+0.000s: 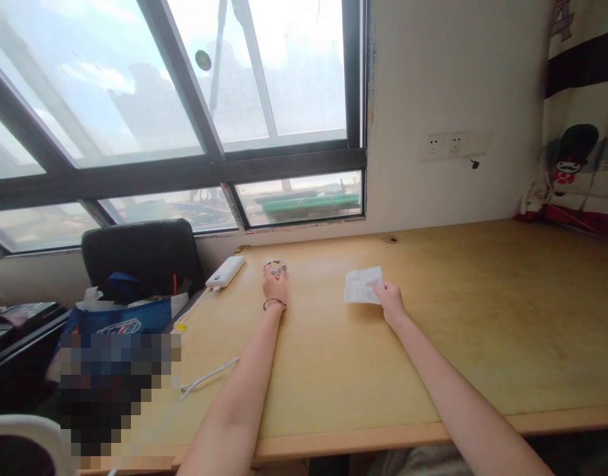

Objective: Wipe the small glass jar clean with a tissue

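Note:
At the far left part of the table, my left hand (pixel 274 285) is closed on a small, round, shiny object (pixel 282 266) with a dark rim. Fingers cover part of it, and its exact kind is too small to make out. A beaded bracelet (pixel 274 304) circles the left wrist. Farther right, my right hand (pixel 391 303) pinches the right edge of a thin white tissue (pixel 362 285), which is spread out flat over the tabletop. The two hands are well apart.
A white power bank (pixel 225 272) with a cable plugged in lies on the left part of the wooden table (pixel 328 370). Another white cable (pixel 212 374) reaches over the near left side. Beyond the left edge stand a black chair (pixel 139 254) and a blue bag (pixel 110 322).

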`<state>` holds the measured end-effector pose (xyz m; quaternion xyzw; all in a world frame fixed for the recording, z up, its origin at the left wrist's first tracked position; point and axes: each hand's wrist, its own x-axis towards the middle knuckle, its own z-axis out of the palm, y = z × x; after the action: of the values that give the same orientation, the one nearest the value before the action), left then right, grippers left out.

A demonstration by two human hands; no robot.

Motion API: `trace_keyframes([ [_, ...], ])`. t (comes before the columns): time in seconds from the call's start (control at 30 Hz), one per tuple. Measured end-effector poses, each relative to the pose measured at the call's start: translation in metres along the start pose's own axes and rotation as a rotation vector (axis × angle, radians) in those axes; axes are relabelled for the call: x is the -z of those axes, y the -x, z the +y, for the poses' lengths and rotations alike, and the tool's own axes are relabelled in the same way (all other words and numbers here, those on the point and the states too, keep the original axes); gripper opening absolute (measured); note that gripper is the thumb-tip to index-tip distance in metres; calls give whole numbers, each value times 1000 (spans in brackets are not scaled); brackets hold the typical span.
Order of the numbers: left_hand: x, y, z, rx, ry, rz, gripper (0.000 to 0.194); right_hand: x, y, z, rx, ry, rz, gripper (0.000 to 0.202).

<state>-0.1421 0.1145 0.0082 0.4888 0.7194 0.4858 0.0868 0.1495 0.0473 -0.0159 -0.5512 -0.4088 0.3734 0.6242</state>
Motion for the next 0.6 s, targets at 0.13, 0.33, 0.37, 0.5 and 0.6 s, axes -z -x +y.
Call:
trace_keyframes([
  [0.13,0,-17,-9,-14,-168,-62,40,-6,2,2,10,23,17,25],
  [0.33,-6,-10,-8,44,-73,-189,28,-6,4,-2,11,46,28,30],
  [0.37,-5,-8,-7,45,-38,-203,27,-5,4,-3,15,41,37,31],
  [0.5,-3,0,1,-34,14,-219,27,-4,5,-6,44,-11,65,35],
  [0.6,-8,17,14,-104,105,-244,25,-4,5,-10,42,-82,71,37],
])
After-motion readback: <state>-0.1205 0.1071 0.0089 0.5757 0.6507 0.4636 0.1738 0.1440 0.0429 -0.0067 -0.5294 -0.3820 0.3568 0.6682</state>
